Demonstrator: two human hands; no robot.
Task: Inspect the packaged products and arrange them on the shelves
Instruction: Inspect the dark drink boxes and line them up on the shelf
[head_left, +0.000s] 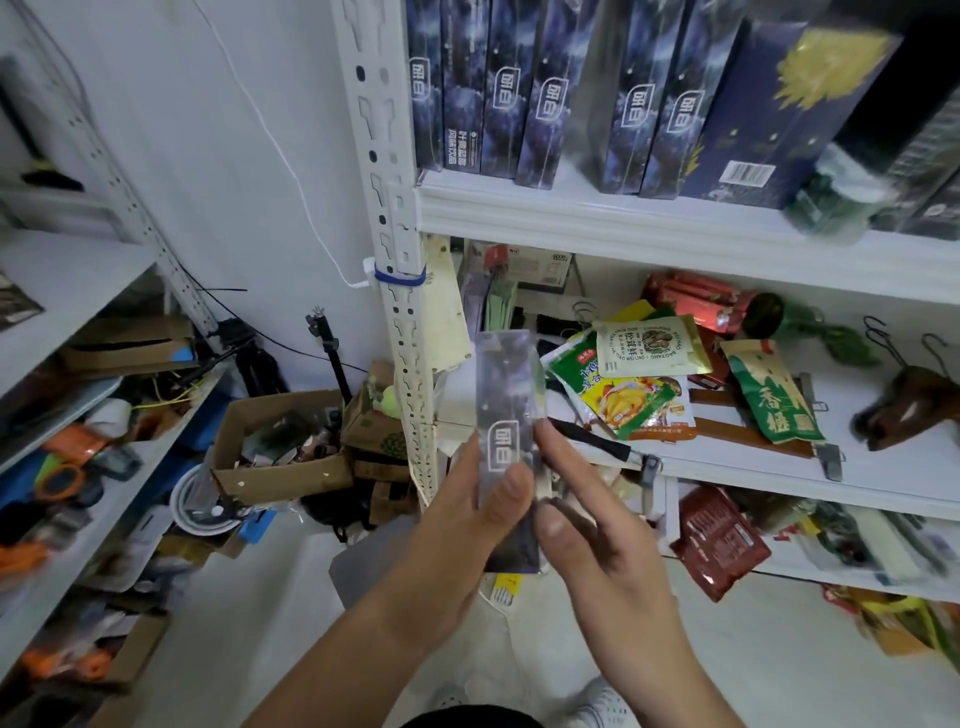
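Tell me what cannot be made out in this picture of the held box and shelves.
- Head view: the dark box, lower front covered by the left hand and right hand; its print is blurred.
- Head view: green packet on the upper shelf, smeared by motion blur.
- Head view: red packet at lower right, label too blurred.

Slim dark box upright between both hands (snack packets behind)

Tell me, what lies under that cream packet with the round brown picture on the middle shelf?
The cream packet rests on a green pouch, a yellow-green pouch and a yellow packet. Whatever lies beneath their covered parts cannot be seen.
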